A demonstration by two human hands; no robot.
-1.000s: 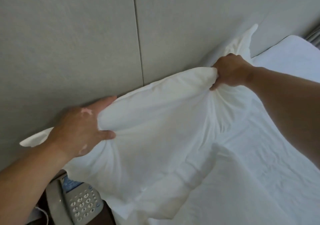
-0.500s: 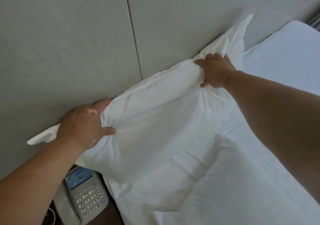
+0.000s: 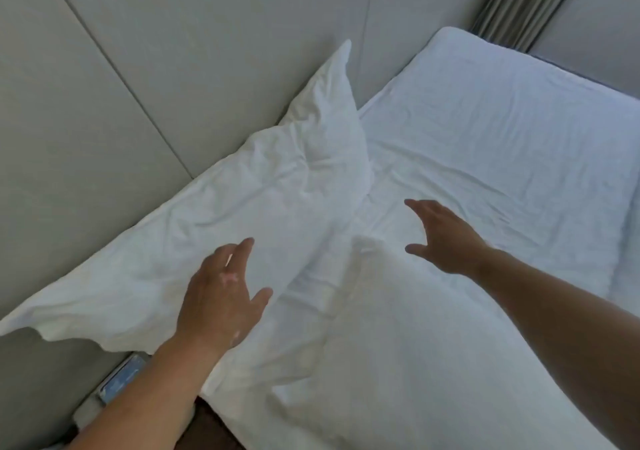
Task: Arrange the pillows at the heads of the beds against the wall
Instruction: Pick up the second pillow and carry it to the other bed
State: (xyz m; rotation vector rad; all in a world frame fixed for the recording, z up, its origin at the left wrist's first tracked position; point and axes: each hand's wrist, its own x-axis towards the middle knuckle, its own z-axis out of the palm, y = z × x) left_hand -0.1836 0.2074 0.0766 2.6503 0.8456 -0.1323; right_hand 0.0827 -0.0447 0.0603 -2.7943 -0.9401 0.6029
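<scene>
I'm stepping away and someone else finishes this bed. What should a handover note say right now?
Left hand: open, empty, over the pillow.
Right hand: open, empty, over the sheet.
The pillow lies against the padded wall at the head of the bed, creased, one corner sticking up.
Done: this pillow is placed.
Left: smooth it; other pillows and beds are not visible here.

In front of me I see a pale grey-green padded wall [image 3: 145, 68], divided into big panels by thin seams that run slanted across my view. At the top right a grey pleated curtain [image 3: 519, 2] hangs in the corner, just beside another plain panel of the wall. The bed [image 3: 502, 144] under me is covered with a wrinkled white sheet, the light on it is soft and a little bluish, and at the bottom left a telephone [image 3: 121, 377] shows partly.
</scene>
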